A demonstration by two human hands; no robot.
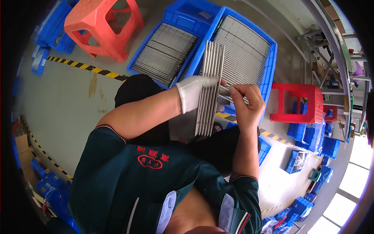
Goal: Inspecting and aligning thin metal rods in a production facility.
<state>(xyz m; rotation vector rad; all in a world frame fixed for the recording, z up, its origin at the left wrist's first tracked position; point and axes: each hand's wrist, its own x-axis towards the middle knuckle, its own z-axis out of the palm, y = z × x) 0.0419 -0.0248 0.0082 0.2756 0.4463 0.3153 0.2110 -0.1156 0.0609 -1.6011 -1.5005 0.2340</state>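
My left hand (pixel 191 93), in a white glove with some fingertips bare, is closed around a bundle of thin metal rods (pixel 209 105). The rods lie side by side in a flat row, upright in the picture. Just right of the bundle is my bare right hand (pixel 249 103), its thumb and forefinger pinched together. What sits in that pinch, if anything, is too small to make out. Beyond my hands a large blue crate (pixel 274 58) holds many similar rods (pixel 243 46) in neat rows, and the bundle overlaps its left side.
Left of the large crate, a smaller blue crate (pixel 134 64) holds more rods. An orange plastic stool (pixel 97 29) stands at the far left and a red stool (pixel 298 103) at the right. Yellow-black floor tape (pixel 85 67) runs across the floor. Metal shelving (pixel 327 54) lines the right side.
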